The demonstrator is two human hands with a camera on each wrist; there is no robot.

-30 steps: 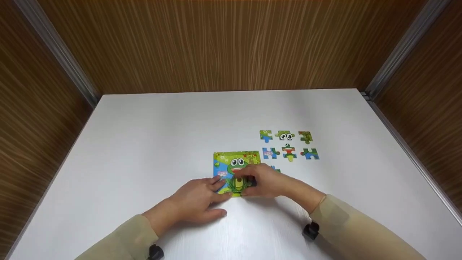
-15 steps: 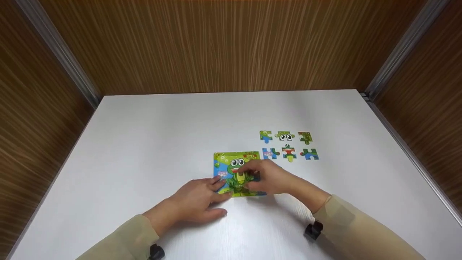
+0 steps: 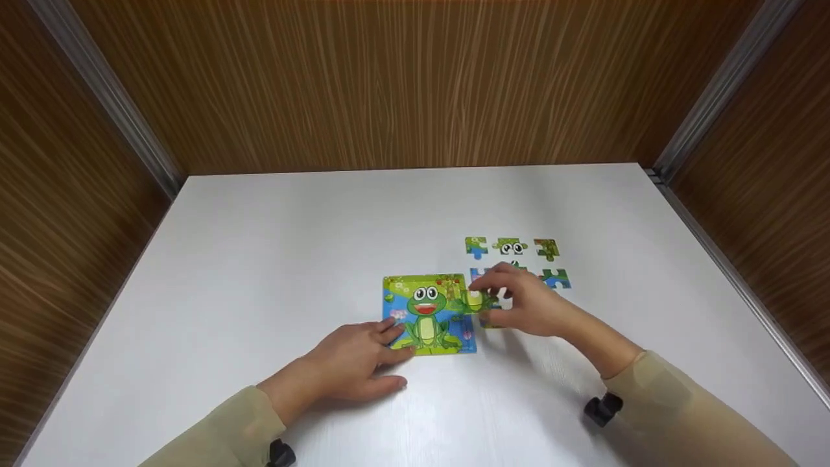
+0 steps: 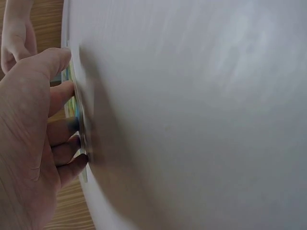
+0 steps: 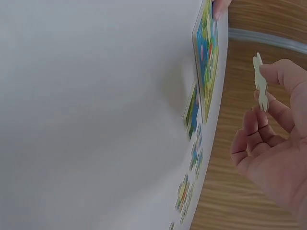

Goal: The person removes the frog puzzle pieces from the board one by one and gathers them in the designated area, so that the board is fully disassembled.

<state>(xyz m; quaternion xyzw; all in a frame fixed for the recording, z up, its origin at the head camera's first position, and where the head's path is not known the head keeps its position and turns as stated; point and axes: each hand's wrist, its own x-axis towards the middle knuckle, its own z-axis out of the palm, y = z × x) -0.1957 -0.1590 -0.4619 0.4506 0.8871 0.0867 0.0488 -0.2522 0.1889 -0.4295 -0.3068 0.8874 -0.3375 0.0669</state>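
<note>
My left hand (image 3: 356, 360) rests with its fingers on the lower left of a square frog puzzle board (image 3: 395, 282). The board bears a green frog with a red mouth on a blue and green ground. Just right of the board, my right hand (image 3: 528, 301) pinches a jigsaw piece (image 3: 474, 301) with a green and pale yellow print. In the right wrist view that jigsaw piece (image 5: 260, 81) is seen edge-on, between thumb and fingers and above the table. The left wrist view has the left hand (image 4: 33, 120) with its fingertips along the board's edge.
Several loose jigsaw pieces lie in rows right of the board, among them one with eyes (image 3: 511, 247) and a corner one (image 3: 546, 248). My right hand partly covers the nearer ones. Wood-grain panels (image 3: 415, 84) enclose the white table (image 3: 292, 227).
My right hand has lifted the jigsaw piece off the board and carried it right, towards the loose pieces. The frog's body on the board now shows. My left hand has stayed put.
</note>
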